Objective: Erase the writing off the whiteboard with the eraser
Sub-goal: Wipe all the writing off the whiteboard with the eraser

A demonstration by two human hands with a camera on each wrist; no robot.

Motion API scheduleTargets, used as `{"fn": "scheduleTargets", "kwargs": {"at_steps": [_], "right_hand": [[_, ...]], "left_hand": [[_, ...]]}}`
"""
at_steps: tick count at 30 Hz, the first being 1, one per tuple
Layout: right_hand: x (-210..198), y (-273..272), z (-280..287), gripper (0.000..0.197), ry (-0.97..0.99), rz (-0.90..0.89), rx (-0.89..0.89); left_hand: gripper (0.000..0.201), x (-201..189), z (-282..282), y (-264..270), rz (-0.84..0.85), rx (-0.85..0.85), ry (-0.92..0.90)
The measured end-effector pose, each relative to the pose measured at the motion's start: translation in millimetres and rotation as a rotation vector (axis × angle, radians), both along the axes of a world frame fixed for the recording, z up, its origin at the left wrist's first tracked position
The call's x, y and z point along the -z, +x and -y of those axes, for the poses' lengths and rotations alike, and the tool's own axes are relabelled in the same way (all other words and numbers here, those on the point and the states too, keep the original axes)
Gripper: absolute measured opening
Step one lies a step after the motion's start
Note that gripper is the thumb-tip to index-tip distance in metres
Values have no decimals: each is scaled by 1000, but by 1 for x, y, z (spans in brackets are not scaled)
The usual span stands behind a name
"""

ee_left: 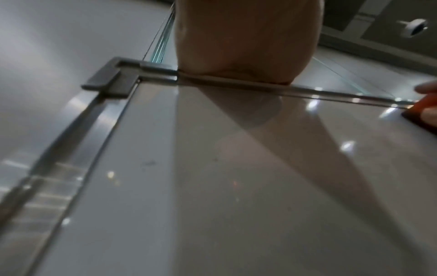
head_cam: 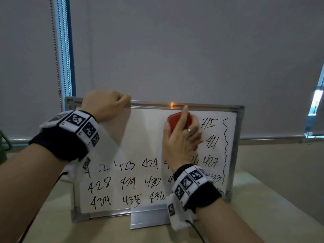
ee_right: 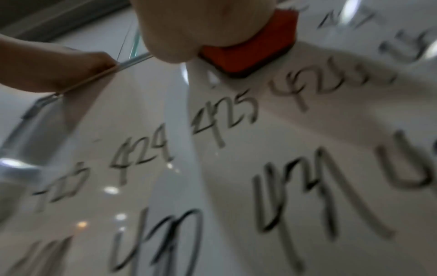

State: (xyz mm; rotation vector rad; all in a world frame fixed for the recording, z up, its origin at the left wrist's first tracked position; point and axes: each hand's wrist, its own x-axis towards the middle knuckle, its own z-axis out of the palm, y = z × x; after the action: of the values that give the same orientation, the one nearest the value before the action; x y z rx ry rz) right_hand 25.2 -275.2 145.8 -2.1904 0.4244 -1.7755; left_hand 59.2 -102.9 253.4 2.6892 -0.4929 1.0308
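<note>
A small metal-framed whiteboard (head_cam: pixel 147 137) stands upright on a table, leaning back toward a window blind. Black handwritten numbers (head_cam: pixel 122 183) fill its lower rows and right side; the upper left area is wiped white. My left hand (head_cam: pixel 105 106) grips the top edge of the frame (ee_left: pixel 331 93) near the left corner. My right hand (head_cam: pixel 182 137) holds the red eraser (head_cam: pixel 177 121) flat against the board near the top, right of centre, with the index finger stretched along its back. In the right wrist view the eraser (ee_right: pixel 255 50) shows orange-red with a dark felt underside, above the number row (ee_right: pixel 224 123).
A beige table (head_cam: pixel 263 199) carries the board. A metal tray (head_cam: pixel 149 218) juts from the board's bottom edge. Behind it hang a grey roller blind (head_cam: pixel 175 50) and a bead chain (head_cam: pixel 56 50). A green object (head_cam: pixel 3 148) sits at the far left.
</note>
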Motion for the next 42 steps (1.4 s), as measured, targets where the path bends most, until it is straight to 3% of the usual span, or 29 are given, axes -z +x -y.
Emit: {"fn": "scheduleTargets", "kwargs": {"at_steps": [4, 6, 11, 14, 15, 18, 20, 22, 26, 28, 30, 32, 35, 39, 42], "right_hand": [[15, 1, -1, 59, -483, -93, -108], [19, 0, 27, 56, -571, -91, -116], [17, -11, 102, 60, -72, 41, 39], [8, -6, 79, 59, 118, 145, 94], [9, -3, 63, 58, 84, 134, 79], [22, 2, 22, 58, -309, -51, 10], [22, 3, 31, 56, -419, -65, -41], [20, -1, 60, 56, -347, -10, 0], [13, -15, 129, 61, 56, 81, 27], [8, -15, 134, 61, 195, 96, 28], [10, -14, 115, 59, 106, 111, 1], [19, -14, 93, 59, -133, 43, -60], [20, -15, 102, 59, -305, -13, -94], [4, -15, 138, 59, 66, 127, -16], [2, -16, 132, 61, 170, 112, -13]], "left_hand": [[44, -2, 0, 1, -38, 7, -25], [43, -2, -1, 1, -37, -2, -40], [49, 0, -1, -3, 3, -35, -6], [53, 0, 1, -4, 7, -26, 0], [53, 0, 1, -3, 12, -22, -10], [53, 1, 3, -3, 25, -28, -39], [57, 1, 3, -3, 19, -25, -51], [57, 1, 3, -4, 28, -18, -52], [59, 2, 4, -2, 46, -31, -37], [59, 2, 5, 0, 44, -35, -41], [58, 2, 6, 2, 42, -31, -49], [58, 2, 6, 4, 41, -31, -49], [59, 3, 4, 5, 39, -32, -61], [58, 2, 5, 1, 30, -37, -57], [58, 2, 7, 2, 27, -38, -51]]}}
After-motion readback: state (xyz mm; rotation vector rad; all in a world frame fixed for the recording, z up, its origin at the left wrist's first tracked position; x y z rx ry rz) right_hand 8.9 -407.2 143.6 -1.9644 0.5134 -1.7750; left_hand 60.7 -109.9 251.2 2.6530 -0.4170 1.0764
